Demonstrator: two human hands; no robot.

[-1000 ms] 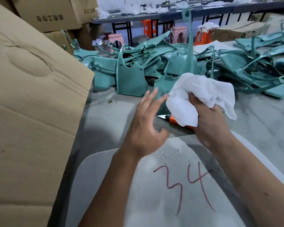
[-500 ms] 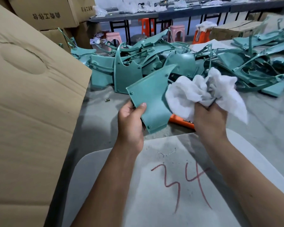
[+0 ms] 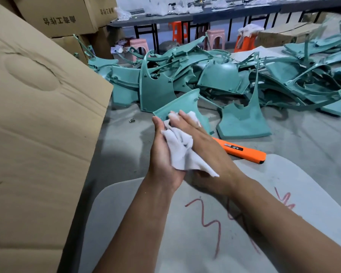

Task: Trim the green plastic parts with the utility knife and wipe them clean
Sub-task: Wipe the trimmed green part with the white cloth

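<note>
My left hand holds a flat green plastic part by its left edge, thumb along the rim, with its fingers hidden behind the part. My right hand lies flat with straight fingers and presses a crumpled white cloth against the part's face. The lower half of the part is hidden by the cloth and hands. The orange utility knife lies on the table just right of my right hand, not held. A large pile of green parts fills the table beyond.
A big cardboard box stands close on the left. A grey board with red marker numbers lies under my forearms. One green part lies alone near the knife. Stools and long tables stand behind.
My right hand has opened flat from a raised fist around the cloth and now presses it onto the part. The part has tipped lower and farther out in my left hand's hold.
</note>
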